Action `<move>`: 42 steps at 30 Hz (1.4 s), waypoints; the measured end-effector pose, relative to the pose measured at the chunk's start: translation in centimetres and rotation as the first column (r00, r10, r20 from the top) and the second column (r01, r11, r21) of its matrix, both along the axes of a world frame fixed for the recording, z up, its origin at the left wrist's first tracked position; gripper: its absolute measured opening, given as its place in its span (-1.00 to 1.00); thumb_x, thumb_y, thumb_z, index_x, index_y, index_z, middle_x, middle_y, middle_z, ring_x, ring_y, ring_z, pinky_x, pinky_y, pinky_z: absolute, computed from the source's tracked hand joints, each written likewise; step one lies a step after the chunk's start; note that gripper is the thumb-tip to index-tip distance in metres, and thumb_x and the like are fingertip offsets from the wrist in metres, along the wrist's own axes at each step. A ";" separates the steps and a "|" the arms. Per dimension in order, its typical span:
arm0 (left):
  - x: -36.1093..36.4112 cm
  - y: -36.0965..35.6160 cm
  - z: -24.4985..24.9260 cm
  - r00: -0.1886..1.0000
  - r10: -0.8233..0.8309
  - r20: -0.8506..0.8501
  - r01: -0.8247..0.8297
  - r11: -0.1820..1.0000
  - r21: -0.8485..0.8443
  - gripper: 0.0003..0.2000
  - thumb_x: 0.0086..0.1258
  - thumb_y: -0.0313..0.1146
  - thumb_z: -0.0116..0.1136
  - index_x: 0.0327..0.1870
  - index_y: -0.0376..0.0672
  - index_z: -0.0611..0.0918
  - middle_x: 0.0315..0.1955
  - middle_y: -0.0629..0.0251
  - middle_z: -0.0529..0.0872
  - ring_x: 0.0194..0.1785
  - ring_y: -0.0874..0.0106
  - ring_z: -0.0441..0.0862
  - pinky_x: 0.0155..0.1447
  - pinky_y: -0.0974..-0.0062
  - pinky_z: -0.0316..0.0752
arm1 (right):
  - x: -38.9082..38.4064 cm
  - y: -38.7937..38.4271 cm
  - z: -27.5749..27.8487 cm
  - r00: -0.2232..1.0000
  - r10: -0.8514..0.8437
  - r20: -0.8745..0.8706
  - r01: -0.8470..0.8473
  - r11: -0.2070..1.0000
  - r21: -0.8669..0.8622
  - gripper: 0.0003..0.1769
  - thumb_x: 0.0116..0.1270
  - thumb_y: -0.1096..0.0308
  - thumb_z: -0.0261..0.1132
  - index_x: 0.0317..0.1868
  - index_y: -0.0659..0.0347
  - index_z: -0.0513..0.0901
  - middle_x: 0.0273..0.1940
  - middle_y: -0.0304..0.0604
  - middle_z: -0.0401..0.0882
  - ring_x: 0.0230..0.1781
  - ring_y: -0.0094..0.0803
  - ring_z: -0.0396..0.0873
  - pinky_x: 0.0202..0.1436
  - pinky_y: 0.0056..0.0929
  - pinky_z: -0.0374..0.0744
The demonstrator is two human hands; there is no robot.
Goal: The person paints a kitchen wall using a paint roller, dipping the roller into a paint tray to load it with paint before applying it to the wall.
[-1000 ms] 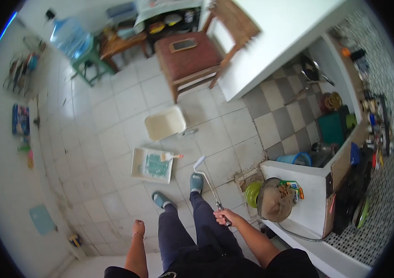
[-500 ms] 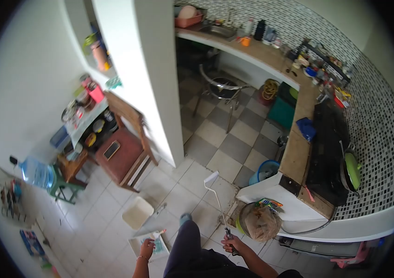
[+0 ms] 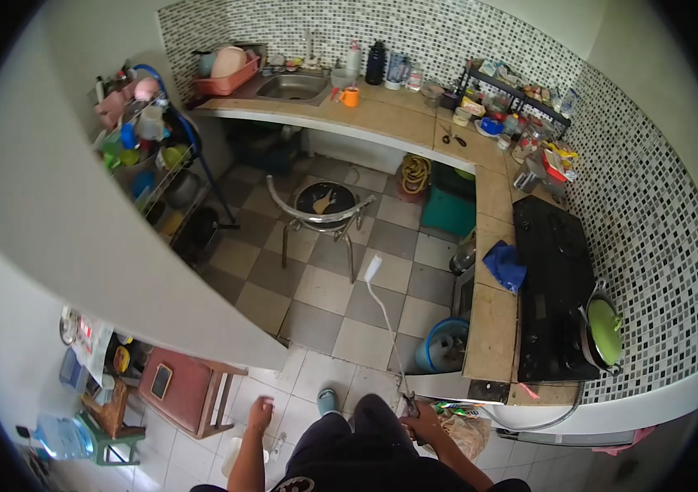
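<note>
A paint roller with a white sleeve (image 3: 374, 268) and a long thin bent metal frame points forward over the checkered floor. My right hand (image 3: 423, 422) is wrapped round its dark handle, low in the middle of the view. My left hand (image 3: 261, 414) hangs beside my left leg with nothing in it, its fingers loosely bent and apart. Beneath my left forearm, a pale plastic tub (image 3: 234, 456) on the white tiles is partly hidden. A plastic bag (image 3: 465, 433) stands just right of my right hand, partly covered by it.
A metal-framed chair (image 3: 324, 205) stands on the checkered floor ahead. A blue bucket (image 3: 445, 344) sits by the counter end (image 3: 488, 328). At left are a white pillar (image 3: 160, 271), a red-seated wooden chair (image 3: 178, 385) with a phone (image 3: 161, 381), and a dish rack (image 3: 177, 176).
I have stepped forward towards the kitchen and the view has turned left. The roller, still in my right hand, now reaches over the checkered floor. The white paint tray has left view.
</note>
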State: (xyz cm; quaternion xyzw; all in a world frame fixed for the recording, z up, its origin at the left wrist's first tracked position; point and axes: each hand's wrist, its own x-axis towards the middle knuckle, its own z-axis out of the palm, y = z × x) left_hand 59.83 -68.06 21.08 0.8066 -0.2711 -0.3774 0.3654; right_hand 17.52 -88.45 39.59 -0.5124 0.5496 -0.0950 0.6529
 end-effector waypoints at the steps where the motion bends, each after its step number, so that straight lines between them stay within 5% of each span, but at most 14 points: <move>1: 2.0 -3.8 -0.6 0.989 -0.103 0.104 0.098 0.994 0.056 -0.73 0.30 -0.31 0.01 -0.06 -0.22 0.59 -0.22 -0.01 0.69 -0.10 0.06 0.64 0.04 0.23 0.53 | 0.2 -1.2 0.5 0.988 0.045 -0.149 -0.077 0.973 -0.218 -0.69 0.09 0.31 0.44 -0.39 0.28 0.47 -0.64 -0.12 0.52 -0.68 -0.36 0.54 -0.53 -0.31 0.49; 3: 3.4 -13.2 5.3 0.933 -0.265 0.245 0.276 0.961 -0.009 -0.76 0.31 -0.33 0.00 -0.09 -0.20 0.60 -0.15 0.02 0.68 0.01 0.03 0.60 0.11 0.21 0.50 | 1.9 -3.5 3.0 0.971 -0.023 -0.237 -0.049 0.955 -0.291 -0.67 0.06 0.28 0.43 -0.38 0.30 0.47 -0.63 -0.06 0.51 -0.63 -0.25 0.56 -0.48 -0.24 0.50; 6: 5.5 -24.8 5.8 0.912 -0.374 0.168 0.385 0.922 -0.032 -0.81 0.31 -0.41 0.03 -0.10 -0.14 0.60 -0.20 0.16 0.68 -0.14 0.26 0.64 -0.03 0.35 0.53 | 4.2 -7.4 2.8 0.936 -0.129 -0.327 -0.043 0.881 -0.472 -0.71 0.03 0.28 0.33 -0.39 0.31 0.45 -0.61 0.09 0.50 -0.54 0.04 0.57 -0.42 -0.11 0.48; 10: 5.1 -38.6 10.8 0.793 -0.507 0.336 0.541 0.841 -0.006 -0.82 0.28 -0.41 0.03 -0.14 -0.08 0.62 -0.25 0.20 0.66 -0.15 0.20 0.62 -0.02 0.28 0.52 | 6.4 -15.2 1.5 0.916 -0.187 -0.355 -0.045 0.831 -0.554 -0.75 0.00 0.32 0.27 -0.42 0.30 0.42 -0.57 0.18 0.50 -0.47 0.18 0.54 -0.38 -0.03 0.47; 13: 5.3 -47.0 10.0 0.714 -0.410 0.567 0.565 0.817 -0.121 -0.86 0.26 -0.42 0.04 -0.21 -0.06 0.62 -0.26 0.21 0.64 -0.09 0.17 0.59 0.01 0.24 0.50 | 6.9 -23.0 -0.7 0.934 -0.156 -0.322 -0.104 0.743 -0.662 -0.77 -0.01 0.36 0.26 -0.38 0.30 0.44 -0.58 0.17 0.51 -0.48 0.21 0.54 -0.40 0.02 0.48; 16: 5.5 -54.1 12.0 0.726 -0.381 0.573 0.475 0.880 -0.017 -0.89 0.25 -0.42 0.06 -0.26 -0.04 0.63 -0.30 0.23 0.63 -0.06 0.14 0.56 0.06 0.19 0.46 | 8.2 -31.6 1.4 0.920 -0.119 -0.374 -0.187 0.705 -0.684 -0.75 -0.03 0.39 0.33 -0.34 0.28 0.49 -0.56 0.19 0.52 -0.47 0.18 0.58 -0.41 -0.01 0.51; 20: 9.3 -61.5 9.3 0.716 -0.284 0.637 0.340 0.940 0.037 -0.63 0.17 -0.34 0.25 0.03 -0.10 0.53 -0.04 0.08 0.50 0.05 0.06 0.48 0.18 0.12 0.41 | 10.7 -41.9 5.1 0.935 -0.103 -0.340 -0.179 0.689 -0.702 -0.80 -0.02 0.46 0.32 -0.39 0.29 0.47 -0.58 0.14 0.49 -0.52 0.11 0.55 -0.46 -0.12 0.47; 23: 12.3 -65.3 7.1 0.819 0.157 0.552 -0.238 0.968 0.076 -0.40 0.17 -0.29 0.31 0.22 -0.20 0.34 0.15 -0.05 0.33 0.16 -0.03 0.42 0.24 0.11 0.39 | 13.1 -47.1 7.6 0.925 -0.109 -0.363 -0.226 0.611 -0.759 -0.82 -0.02 0.50 0.29 -0.43 0.30 0.44 -0.59 0.13 0.46 -0.54 0.09 0.53 -0.50 -0.17 0.45; 26: 16.8 -67.7 6.2 0.764 0.612 0.205 -0.642 0.753 0.146 -0.31 0.20 -0.25 0.34 0.29 -0.26 0.24 0.22 -0.12 0.22 0.23 -0.11 0.37 0.31 0.08 0.34 | 16.3 -50.7 8.6 0.925 -0.104 -0.365 -0.241 0.584 -0.776 -0.83 -0.02 0.49 0.29 -0.40 0.29 0.47 -0.58 0.14 0.46 -0.52 0.12 0.53 -0.48 -0.16 0.46; 27: 18.4 -68.4 4.6 0.706 0.678 0.206 -0.708 0.685 0.171 -0.34 0.25 -0.25 0.32 0.28 -0.30 0.25 0.09 -0.02 0.38 0.12 0.02 0.49 0.25 0.05 0.42 | 17.7 -51.3 8.8 0.920 -0.102 -0.378 -0.242 0.611 -0.754 -0.81 -0.02 0.46 0.31 -0.38 0.29 0.49 -0.57 0.15 0.49 -0.49 0.13 0.55 -0.44 -0.14 0.49; 30: 25.8 -66.4 0.1 0.725 0.486 -0.488 -0.526 0.848 0.063 -0.35 0.35 -0.15 0.23 0.38 -0.04 0.18 0.00 0.16 0.51 0.01 0.23 0.56 0.13 0.00 0.45 | 21.1 -50.8 10.0 0.919 -0.107 -0.378 -0.234 0.626 -0.744 -0.82 -0.03 0.46 0.30 -0.41 0.30 0.49 -0.59 0.14 0.45 -0.54 0.08 0.53 -0.48 -0.16 0.45; 33: 33.7 -64.8 -8.0 0.746 0.489 -0.452 -0.587 0.804 -0.098 -0.49 0.42 -0.03 0.13 0.29 0.00 0.29 -0.14 0.27 0.56 -0.13 0.35 0.59 0.02 -0.01 0.50 | 24.3 -53.0 10.4 0.936 -0.165 -0.310 -0.164 0.575 -0.801 -0.86 -0.04 0.50 0.27 -0.46 0.31 0.47 -0.66 0.07 0.37 -0.68 -0.13 0.46 -0.56 -0.24 0.37; 38: 39.4 -63.8 3.1 0.824 0.449 -0.345 -0.442 0.891 0.104 -0.64 0.43 0.03 0.07 0.08 0.06 0.42 -0.13 0.36 0.55 -0.25 0.42 0.55 -0.11 0.09 0.48 | 27.3 -56.2 13.3 0.917 -0.302 -0.260 -0.067 0.526 -0.848 -0.84 -0.03 0.51 0.28 -0.47 0.30 0.44 -0.69 -0.01 0.32 -0.72 -0.23 0.37 -0.58 -0.32 0.33; 42: 41.8 -61.8 2.5 0.808 0.423 -0.411 -0.426 0.900 0.088 -0.66 0.41 0.02 0.10 0.05 0.06 0.45 -0.12 0.38 0.55 -0.20 0.40 0.57 -0.07 0.11 0.44 | 27.8 -58.6 15.1 0.874 -0.419 -0.247 -0.017 0.482 -0.876 -0.84 -0.03 0.52 0.28 -0.45 0.30 0.43 -0.69 -0.04 0.28 -0.73 -0.26 0.32 -0.60 -0.34 0.29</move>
